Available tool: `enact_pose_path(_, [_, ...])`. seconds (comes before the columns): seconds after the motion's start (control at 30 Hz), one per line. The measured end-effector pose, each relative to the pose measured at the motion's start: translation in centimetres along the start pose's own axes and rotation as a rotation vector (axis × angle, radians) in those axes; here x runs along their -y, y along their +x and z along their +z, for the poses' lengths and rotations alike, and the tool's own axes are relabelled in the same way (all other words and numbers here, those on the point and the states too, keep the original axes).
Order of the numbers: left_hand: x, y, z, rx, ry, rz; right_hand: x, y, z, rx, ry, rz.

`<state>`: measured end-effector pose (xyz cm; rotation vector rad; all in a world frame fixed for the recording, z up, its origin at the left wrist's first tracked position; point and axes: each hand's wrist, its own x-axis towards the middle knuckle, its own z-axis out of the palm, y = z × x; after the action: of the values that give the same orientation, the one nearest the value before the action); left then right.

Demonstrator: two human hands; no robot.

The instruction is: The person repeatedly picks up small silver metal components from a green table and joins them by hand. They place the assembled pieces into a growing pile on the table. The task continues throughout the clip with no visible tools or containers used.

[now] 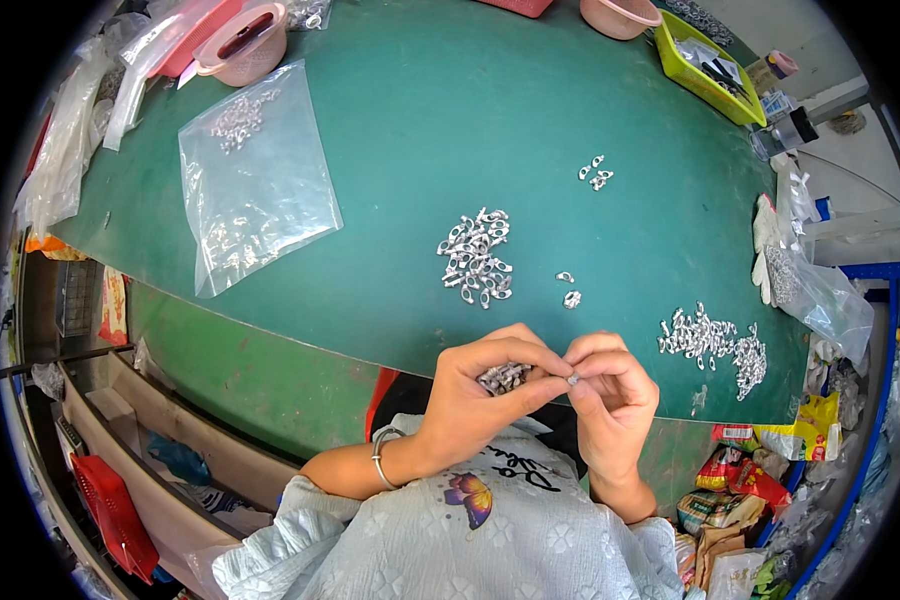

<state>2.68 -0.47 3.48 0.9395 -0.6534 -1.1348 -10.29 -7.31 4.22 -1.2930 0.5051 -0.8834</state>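
Both my hands meet at the table's near edge. My left hand (462, 415) is closed around several small silver metal parts (503, 378) in its curled palm. Its thumb and forefinger press together at a tiny silver piece (573, 379). The fingertips of my right hand (615, 400) pinch the same piece from the other side; its exact shape is too small to make out. Just beyond my hands lies a pile of silver metal parts (477, 258) with oval holes. Two small bits, one a little metal part (570, 298), lie to its right.
A clear plastic bag (260, 190) with small parts lies left on the green table (400, 120). Another pile of silver parts (705, 335) is at the right edge, a few loose parts (598, 175) farther back. Pink baskets (245, 60) and a yellow-green basket (705, 75) stand behind.
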Motion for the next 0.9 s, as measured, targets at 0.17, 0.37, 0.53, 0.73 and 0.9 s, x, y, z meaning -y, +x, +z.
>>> enact_pose_path(0.17, [0.0, 0.0, -0.1, 0.015, 0.040, 0.044, 0.0, 0.0, 0.1, 0.004, -0.017, -0.015])
enact_pose_path(0.37, [0.2, 0.1, -0.1, 0.010, 0.006, 0.032, -0.1, -0.1, 0.2, -0.004, -0.016, -0.018])
enact_pose_path(0.53, [0.4, 0.0, -0.2, 0.020, -0.016, 0.005, -0.2, -0.2, 0.2, -0.020, -0.022, -0.024])
enact_pose_path(0.73, [0.4, 0.2, 0.3, -0.042, -0.170, -0.292, -0.6, 0.5, 0.5, -0.062, -0.580, -0.264])
enact_pose_path(0.9, [1.9, 0.9, -0.9, -0.085, -0.578, -0.406, -1.8, 2.7, -3.2, -0.244, -0.874, -0.210])
